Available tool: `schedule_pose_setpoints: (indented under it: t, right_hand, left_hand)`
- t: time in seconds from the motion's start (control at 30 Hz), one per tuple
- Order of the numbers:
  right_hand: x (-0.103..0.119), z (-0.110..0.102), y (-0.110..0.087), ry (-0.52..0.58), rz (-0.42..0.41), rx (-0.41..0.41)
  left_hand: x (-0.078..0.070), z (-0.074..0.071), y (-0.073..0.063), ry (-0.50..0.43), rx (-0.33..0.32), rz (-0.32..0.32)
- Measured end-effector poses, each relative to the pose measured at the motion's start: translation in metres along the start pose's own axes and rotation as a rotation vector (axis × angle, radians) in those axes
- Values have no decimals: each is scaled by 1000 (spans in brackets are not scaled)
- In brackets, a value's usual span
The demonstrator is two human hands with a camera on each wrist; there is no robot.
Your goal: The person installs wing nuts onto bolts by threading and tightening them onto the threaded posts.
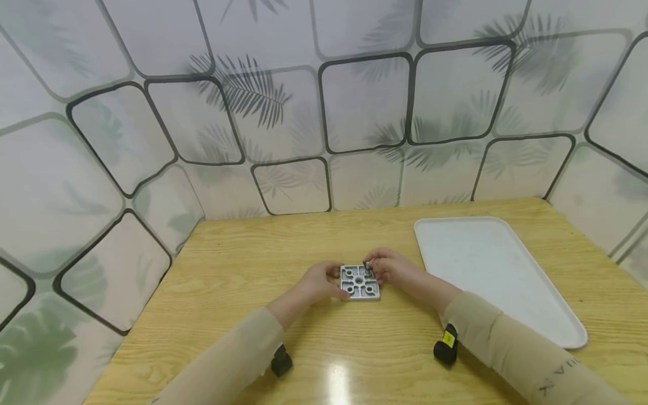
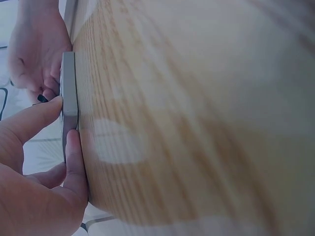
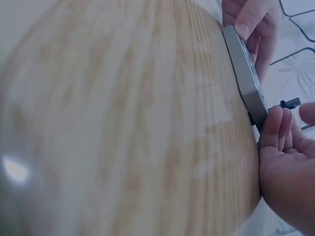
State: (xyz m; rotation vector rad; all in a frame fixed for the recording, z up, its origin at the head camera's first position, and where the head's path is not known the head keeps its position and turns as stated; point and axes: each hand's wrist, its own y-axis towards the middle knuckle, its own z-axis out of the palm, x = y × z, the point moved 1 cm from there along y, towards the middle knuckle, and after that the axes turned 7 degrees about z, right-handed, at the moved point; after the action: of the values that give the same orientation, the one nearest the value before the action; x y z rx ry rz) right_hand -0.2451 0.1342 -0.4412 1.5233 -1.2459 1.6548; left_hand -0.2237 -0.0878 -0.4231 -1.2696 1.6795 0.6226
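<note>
Square metal plate [image 1: 360, 283] is on the bench [image 1: 253, 253] between the two hands, with its recessed face upward. I judge it stiff, rather heavy for its size and not fragile, but its smooth sides may slip a little; it is better to take it by two opposite edges, away from the holes. The left hand [image 1: 321, 281] pinches its left side, the thumb at the near corner. The face has ribs, small round bosses and one bigger ring in the centre. At the far right corner stands a dark screw [image 3: 291, 103], seemingly threaded; the right hand [image 1: 390, 267] bends its fingers around there and touches the plate's edge, but I cannot tell whether it pinches the screw. To the right lies a smooth white tray [image 1: 486, 275] with rounded corners; behind rises a pale backdrop [image 1: 364, 107] with leaf print.
</note>
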Motion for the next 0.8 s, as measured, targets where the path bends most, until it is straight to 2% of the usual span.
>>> schedule_pose_setpoints:
  t: [0.27,0.47,0.8]
  right_hand:
    - [-3,-2,1,-5,-9,23]
    - [-3,0,1,-56,27,-18]
    - [-1,5,-1,-158,25,-111]
  left_hand:
    - [0,0,0,-22,0,-8]
    - [-1,0,-1,-16,2,-6]
    - [1,0,0,-18,1,-16]
